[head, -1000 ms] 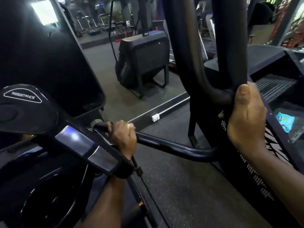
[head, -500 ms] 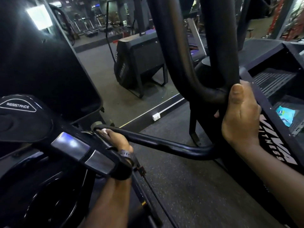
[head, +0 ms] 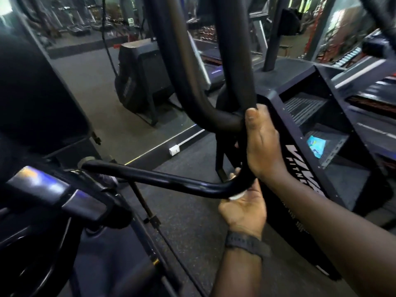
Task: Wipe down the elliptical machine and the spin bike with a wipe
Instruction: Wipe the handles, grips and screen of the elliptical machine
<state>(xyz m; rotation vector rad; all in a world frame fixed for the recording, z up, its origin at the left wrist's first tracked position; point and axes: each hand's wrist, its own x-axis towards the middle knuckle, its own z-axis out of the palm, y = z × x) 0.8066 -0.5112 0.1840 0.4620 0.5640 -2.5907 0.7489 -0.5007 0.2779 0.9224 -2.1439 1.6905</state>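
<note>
The left hand (head: 244, 207) sits under the bend of the handlebar (head: 162, 179), a wipe (head: 235, 196) between palm and bar. The right hand (head: 260, 142) is just above it on the upright bar (head: 231, 61). A stair machine (head: 334, 116) stands to the right, a packet (head: 316, 145) on its step

Left hand (head: 244, 209) sliding white wipe (head: 236, 196) along handlebar (head: 162, 179), from inner end by console to outer bend under right hand (head: 260, 142).
</note>
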